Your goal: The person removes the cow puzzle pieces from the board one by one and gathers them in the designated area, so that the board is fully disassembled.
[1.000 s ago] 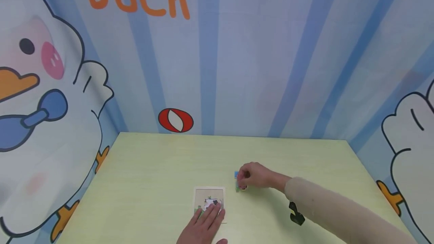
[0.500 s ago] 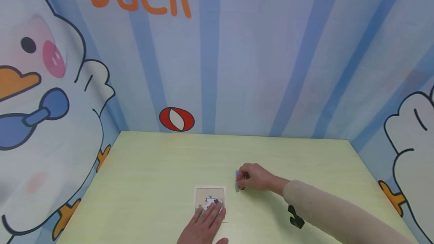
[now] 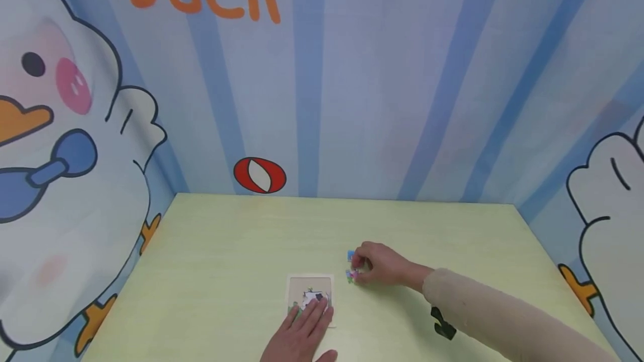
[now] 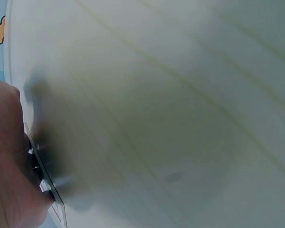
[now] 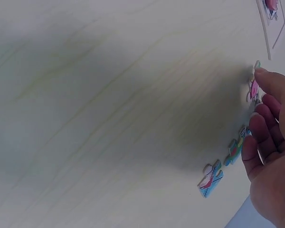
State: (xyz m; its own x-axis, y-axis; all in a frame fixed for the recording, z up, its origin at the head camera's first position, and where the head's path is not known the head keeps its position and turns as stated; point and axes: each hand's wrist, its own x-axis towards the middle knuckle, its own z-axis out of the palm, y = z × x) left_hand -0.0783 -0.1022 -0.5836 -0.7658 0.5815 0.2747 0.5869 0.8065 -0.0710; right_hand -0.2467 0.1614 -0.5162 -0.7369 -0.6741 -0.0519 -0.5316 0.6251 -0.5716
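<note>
1. At the bottom centre of the head view, a framed board (image 3: 296, 288) lies on the table (image 3: 211, 272), partly covered by the person's left hand (image 3: 299, 331).
2. That hand rests with fingers straight across the board's printed picture, probably to stop it sliding; its upper portion remains uncovered and readable.
3. Right of centre, the right hand (image 3: 384, 264) reaches in from the lower right, thumb and fingers slightly parted around a pink piece (image 5: 254, 88). Whether they pinch it or merely touch it, I cannot tell; fingertips would suit something so small and thin.
4. Toward the lower right of the right wrist view lie a blue piece (image 5: 210, 178) and, nearer the fingers, a multicoloured piece (image 5: 234, 152). Their printed faces show, likely so each can be recognised.
5. Loose pieces lie just beside the board in the head view, presumably for easy reach by the right hand while the left steadies.
</note>
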